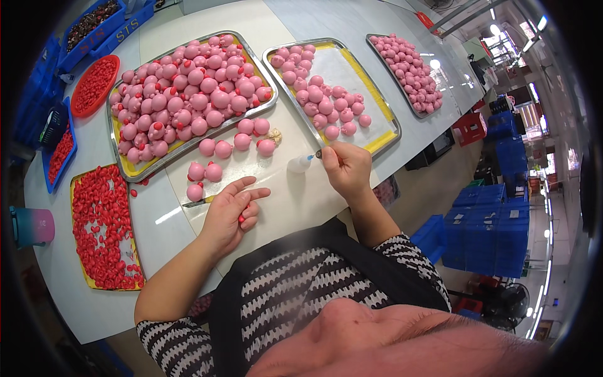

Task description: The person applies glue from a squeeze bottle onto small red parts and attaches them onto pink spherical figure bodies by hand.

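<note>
My left hand (pixel 232 210) hovers over the near worktop with two fingers stretched out and the others curled around a small red piece (pixel 242 218). Close by its fingers are several loose pink balls (pixel 213 171), some with red pieces on them. A thin yellow and dark tool (pixel 200 202) lies partly hidden behind that hand. My right hand (pixel 345 166) is closed in a pinch, a small dark end showing at its fingertips; what it holds is mostly hidden. Just left of it stands a white squeeze bottle (pixel 299 165) with a thin blue tip.
A large metal tray (pixel 259 112) heaped with pink balls lies ahead, a half-filled tray (pixel 384 119) beside it, another tray (pixel 411 72) farther right. Red pieces fill a round red tray (pixel 94 85) and a yellow-edged tray (pixel 100 232). A teal-purple cup (pixel 34 227) stands far left.
</note>
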